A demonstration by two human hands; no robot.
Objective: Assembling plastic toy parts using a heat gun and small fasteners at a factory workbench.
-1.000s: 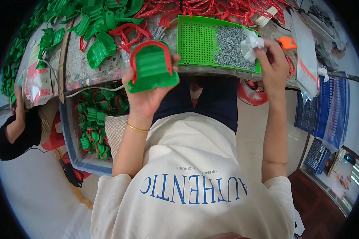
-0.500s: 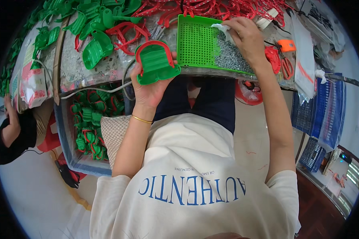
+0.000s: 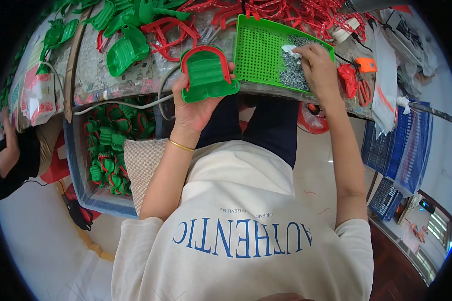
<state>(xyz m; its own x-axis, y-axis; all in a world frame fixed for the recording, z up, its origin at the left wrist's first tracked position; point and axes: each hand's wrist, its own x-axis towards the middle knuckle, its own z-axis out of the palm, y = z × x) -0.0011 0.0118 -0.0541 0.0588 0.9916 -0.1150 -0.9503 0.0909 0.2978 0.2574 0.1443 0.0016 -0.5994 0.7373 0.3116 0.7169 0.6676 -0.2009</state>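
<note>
My left hand (image 3: 195, 111) is closed around a green ridged plastic part (image 3: 206, 75), scoop-shaped, with a red arched plastic piece (image 3: 204, 48) seated along its far edge. It is held in front of the table edge, its hollow side facing up. Over a light green perforated tray (image 3: 256, 55), my right hand (image 3: 317, 65) has its fingers pinched together. A small white scrap (image 3: 290, 50) shows at those fingertips; I cannot tell whether another small piece is between them. Beneath them lies a heap of small grey metal pieces (image 3: 294, 75), screw-like, filling the tray's right part.
Loose green parts (image 3: 128, 50) and red pieces (image 3: 171, 37) cover the table's far left; red straps (image 3: 301, 20) pile behind the tray. Scissors (image 3: 363, 90) lie to its right. A grey-blue bin (image 3: 78, 175) holds assembled pieces. Another person's hand (image 3: 7, 133) appears far left.
My right hand has come lower over the metal heap, the white scrap moving with it. The left hand still holds the green part. The view has shifted slightly.
</note>
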